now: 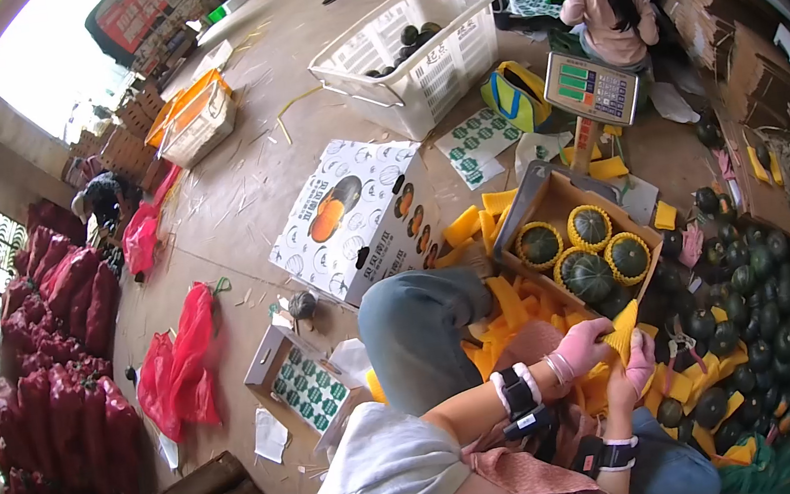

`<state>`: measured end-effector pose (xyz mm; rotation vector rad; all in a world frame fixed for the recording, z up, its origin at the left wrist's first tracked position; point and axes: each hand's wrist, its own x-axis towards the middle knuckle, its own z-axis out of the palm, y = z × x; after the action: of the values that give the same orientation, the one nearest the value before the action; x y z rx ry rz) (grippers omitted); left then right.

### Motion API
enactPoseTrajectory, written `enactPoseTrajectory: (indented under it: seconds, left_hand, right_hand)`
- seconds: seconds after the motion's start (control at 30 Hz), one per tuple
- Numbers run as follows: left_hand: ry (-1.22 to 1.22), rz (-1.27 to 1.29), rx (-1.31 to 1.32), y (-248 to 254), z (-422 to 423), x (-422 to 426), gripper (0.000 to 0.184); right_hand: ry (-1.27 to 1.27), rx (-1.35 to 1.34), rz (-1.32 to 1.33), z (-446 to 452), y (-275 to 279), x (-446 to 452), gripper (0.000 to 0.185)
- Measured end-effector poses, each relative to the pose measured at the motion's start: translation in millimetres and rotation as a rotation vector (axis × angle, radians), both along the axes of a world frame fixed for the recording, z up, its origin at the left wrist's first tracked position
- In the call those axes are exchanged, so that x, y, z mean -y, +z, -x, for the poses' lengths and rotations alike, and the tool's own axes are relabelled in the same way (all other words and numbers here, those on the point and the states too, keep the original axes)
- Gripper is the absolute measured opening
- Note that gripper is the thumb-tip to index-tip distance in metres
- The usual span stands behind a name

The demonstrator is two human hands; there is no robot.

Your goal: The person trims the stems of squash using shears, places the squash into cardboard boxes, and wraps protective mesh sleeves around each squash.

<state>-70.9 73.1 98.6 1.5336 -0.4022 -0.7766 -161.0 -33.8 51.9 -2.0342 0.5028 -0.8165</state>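
A yellow foam net sleeve [623,328] is stretched between my two pink-gloved hands. My left hand [583,349] grips its left side, fingers closed. My right hand [640,361] is closed on its lower right edge. Just beyond them an open cardboard box [522,201] rests on the scale. It holds several dark green squashes, and some, like this squash [590,228], wear yellow foam nets. Another squash [588,278] sits at the near end, close to my hands. Whether anything is inside the sleeve I hold, I cannot tell.
To the right spreads a large pile of green squashes [768,280]. Loose yellow foam nets [503,333] lie around my legs. The scale display [592,90] stands behind the box. A printed carton [350,215], a white crate [414,93] and red sacks [62,395] lie farther off. A child sits beyond the scale.
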Motion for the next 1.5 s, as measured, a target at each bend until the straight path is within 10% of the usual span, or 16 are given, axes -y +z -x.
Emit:
enactPoseTrajectory:
  seconds: [0.07,0.17,0.23,0.3,0.4,0.63,0.97,1.13,1.2,1.33,1.5]
  left_hand:
    - [0.008,0.313,-0.57,-32.5,-1.9,6.9,0.023]
    - [0.025,0.475,-1.217,-34.2,-4.7,3.3,0.023]
    - [-0.07,0.488,-1.043,16.3,-3.9,-18.5,0.024]
    - [-0.206,0.634,-0.883,28.2,-5.6,-25.9,0.025]
    - [-0.32,0.498,-0.596,-3.6,-25.0,-29.5,0.028]
    - [-0.272,0.39,-0.145,12.3,-26.3,-31.6,0.023]
    - [-0.127,0.332,0.408,27.2,-28.7,-28.2,0.018]
    - [-0.307,0.438,-0.158,30.1,-27.8,-37.0,0.019]
    - [-0.422,0.483,-0.234,40.5,-35.2,-47.8,0.021]
    - [-0.724,0.412,-0.527,11.8,-54.4,-82.7,0.036]
    - [-0.757,0.377,-0.635,2.6,-58.6,-102.3,0.033]
  right_hand:
    - [-0.022,-0.005,0.111,5.0,-8.1,5.6,0.029]
    - [-0.113,0.105,-0.52,4.7,-40.0,20.1,0.029]
    - [0.375,0.162,-1.634,24.8,-42.4,55.2,0.033]
    - [0.178,0.173,-1.827,18.9,10.5,26.6,0.037]
    - [0.416,0.292,-1.491,28.0,11.3,22.7,0.046]
    - [0.364,0.271,-1.596,12.5,33.2,6.6,0.07]
    - [0.49,0.175,-1.241,10.9,10.6,0.6,0.061]
    - [0.41,0.04,-0.959,6.8,52.4,-10.6,0.038]
    - [0.507,-0.117,-0.379,-0.8,68.6,-1.2,0.028]
    - [0.427,-0.141,-0.291,12.6,55.5,-6.6,0.038]
    - [0.65,0.059,-1.3,25.1,71.3,-24.9,0.038]
